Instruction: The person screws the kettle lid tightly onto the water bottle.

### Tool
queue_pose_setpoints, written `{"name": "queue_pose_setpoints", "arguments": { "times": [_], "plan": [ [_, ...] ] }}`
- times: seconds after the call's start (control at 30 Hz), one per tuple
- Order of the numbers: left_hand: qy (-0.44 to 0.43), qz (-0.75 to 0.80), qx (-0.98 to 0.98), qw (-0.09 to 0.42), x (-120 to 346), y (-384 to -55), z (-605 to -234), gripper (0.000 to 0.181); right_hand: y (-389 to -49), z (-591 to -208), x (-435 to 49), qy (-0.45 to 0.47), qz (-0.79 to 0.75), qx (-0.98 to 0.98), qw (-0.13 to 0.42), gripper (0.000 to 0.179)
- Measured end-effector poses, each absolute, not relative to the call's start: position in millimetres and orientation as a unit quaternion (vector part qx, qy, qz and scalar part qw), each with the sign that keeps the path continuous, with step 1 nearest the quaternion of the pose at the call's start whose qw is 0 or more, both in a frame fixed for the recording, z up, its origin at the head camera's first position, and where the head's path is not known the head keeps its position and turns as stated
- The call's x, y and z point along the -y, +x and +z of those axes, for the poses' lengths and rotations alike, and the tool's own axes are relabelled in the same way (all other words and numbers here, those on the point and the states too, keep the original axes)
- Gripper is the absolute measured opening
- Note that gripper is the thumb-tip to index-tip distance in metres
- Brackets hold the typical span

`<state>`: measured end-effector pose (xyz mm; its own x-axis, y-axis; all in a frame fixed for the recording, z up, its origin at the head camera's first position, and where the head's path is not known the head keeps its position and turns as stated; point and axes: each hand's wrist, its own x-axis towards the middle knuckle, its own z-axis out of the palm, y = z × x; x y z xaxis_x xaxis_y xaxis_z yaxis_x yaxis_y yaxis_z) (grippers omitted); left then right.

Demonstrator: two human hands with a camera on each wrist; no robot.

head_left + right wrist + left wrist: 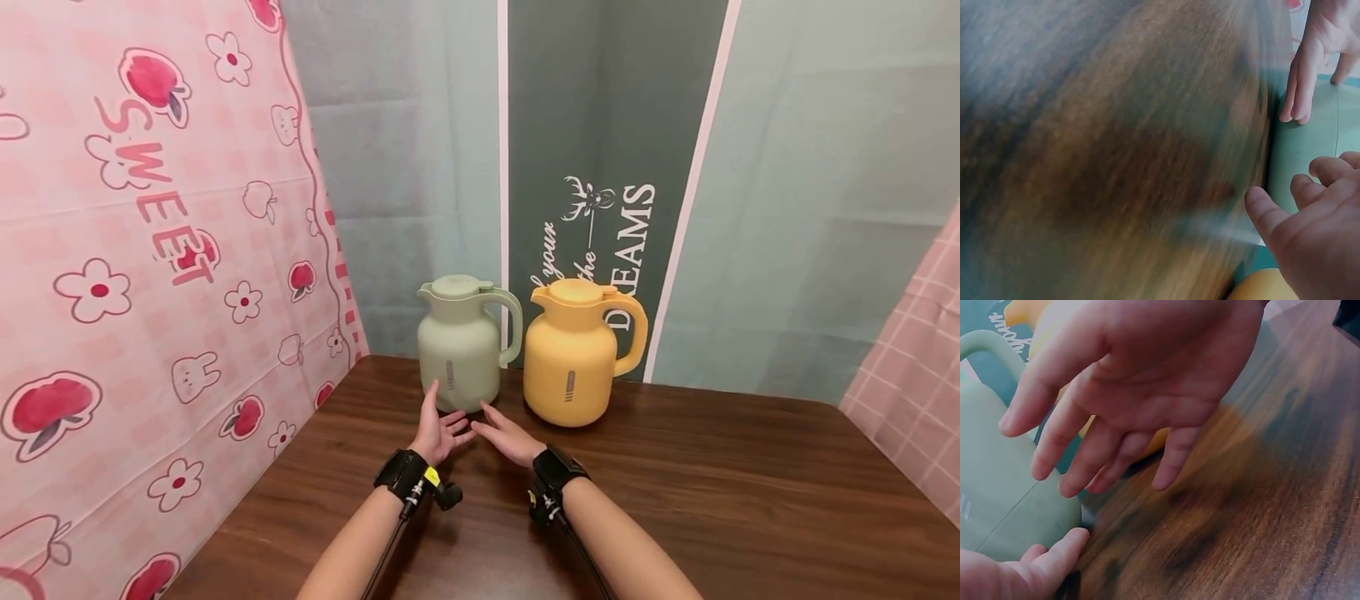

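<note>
A pale green insulated jug (pixel 459 350) with a looped handle stands upright in the head view, its spout to the left. Before its base, my left hand (pixel 437 433) has its palm turned inward and fingers spread, with the thumb overlapping the jug's lower front. Opposite it, my right hand (pixel 508 433) reaches in from the right with extended fingers, tips near the jug's bottom edge. Neither hand grips anything. In the left wrist view the right hand (pixel 1147 369) is large above the left hand's fingers (pixel 1063 553). The green jug (pixel 1319 134) lies beyond both hands in the right wrist view.
A matching yellow jug (pixel 567 358) stands just right of the green one, handle to the right. Both are on a dark wooden table (pixel 720 483). A grey-green curtain (pixel 397 167) hangs behind, with a pink patterned cloth (pixel 187 350) along the left side.
</note>
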<state>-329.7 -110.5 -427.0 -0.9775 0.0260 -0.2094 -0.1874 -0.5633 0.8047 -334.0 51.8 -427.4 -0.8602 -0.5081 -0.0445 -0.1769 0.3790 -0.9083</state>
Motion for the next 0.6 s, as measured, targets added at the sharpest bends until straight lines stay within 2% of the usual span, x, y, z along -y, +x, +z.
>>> {"name": "queue_pose_setpoints", "arguments": {
  "times": [0.33,0.6],
  "plan": [
    [-0.082,0.873,-0.478,0.054,110.1,-336.1,-430.6,0.093,-331.3,-432.1,-52.8,-0.214,-0.508,-0.821,0.151,0.070],
    [-0.063,0.837,-0.542,0.030,110.4,-336.2,-436.6,0.087,-330.7,-430.0,-58.4,-0.208,-0.518,-0.817,0.148,0.068]
  ]
}}
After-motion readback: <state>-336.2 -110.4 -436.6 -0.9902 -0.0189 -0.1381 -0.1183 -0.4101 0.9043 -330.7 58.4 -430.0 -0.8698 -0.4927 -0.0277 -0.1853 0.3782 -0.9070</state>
